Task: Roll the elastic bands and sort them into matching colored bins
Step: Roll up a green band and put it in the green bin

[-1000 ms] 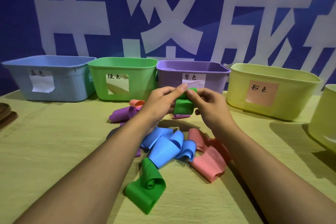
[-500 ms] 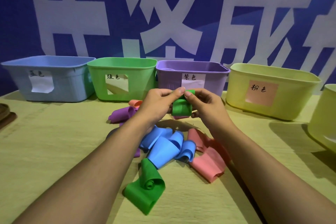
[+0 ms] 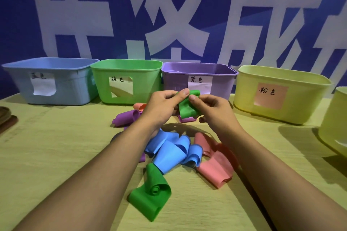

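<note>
Both hands hold one green elastic band [image 3: 187, 107] above the table, in front of the purple bin [image 3: 176, 84]. My left hand [image 3: 165, 105] pinches its top edge with thumb and fingers; my right hand [image 3: 210, 107] pinches the same edge from the right. Below my arms lies a pile of loose bands: a second green band [image 3: 152, 195] nearest me, blue bands [image 3: 172, 154], pink bands [image 3: 216, 165] and purple bands [image 3: 125, 120]. At the back stand the blue bin [image 3: 71, 84], the green bin [image 3: 146, 80] and a yellow bin [image 3: 300, 99] with a pink label.
Another yellow bin [image 3: 336, 124] is cut off at the right edge. A dark brown object [image 3: 5, 118] lies at the table's left edge. Behind the bins hangs a blue banner with large white characters. The table is pale wood [image 3: 47, 155].
The green band between my fingers has been turned a little, and the hands have shifted slightly. The pile on the table has not moved.
</note>
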